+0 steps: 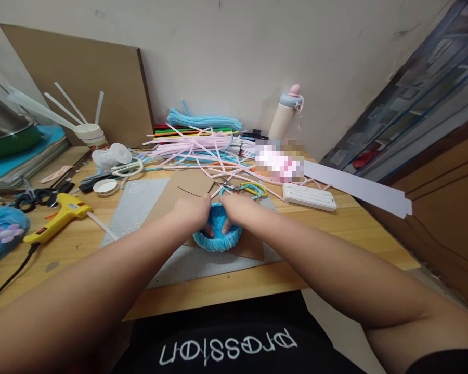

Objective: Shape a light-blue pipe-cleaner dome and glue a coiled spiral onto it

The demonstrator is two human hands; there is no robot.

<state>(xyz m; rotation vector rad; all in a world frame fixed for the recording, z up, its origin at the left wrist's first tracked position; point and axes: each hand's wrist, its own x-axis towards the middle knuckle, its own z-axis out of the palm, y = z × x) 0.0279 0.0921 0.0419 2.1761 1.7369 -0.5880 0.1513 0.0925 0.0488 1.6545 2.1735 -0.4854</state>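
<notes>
pale wall [218,62] rises behind a wooden worktop [218,301], with a cluttered band of craft stuff along its far side.

both hands are closed on the rim of a blue bowl [218,244], the left hand [193,210] on one side and the right hand [237,208] on the other. each thumb reaches down inside; the other fingers are mostly hidden, so i can't tell how firmly they press. the bowl sits near the front of a piece of cardboard [171,218], which lies on a grey mat [125,208].

just beyond the hands are pliers [257,191] with blue and yellow grips, and a thin dark wire [187,191]. further back lies a loose heap of pink stems [203,143], with a blue bundle [203,119] on top at the back. off to the left are a yellow glue gun [64,215], black scissors [42,197], a spool [119,154] and a blue piece with flowers [3,234]. to the right, a white box [310,197] rests near the heap.

as for progress, the bowl looks well shaped, round and hollow, with a ribbed fuzzy wall. no flowers show on the part in view, and whether any work on it is left can't be told from here.
</notes>
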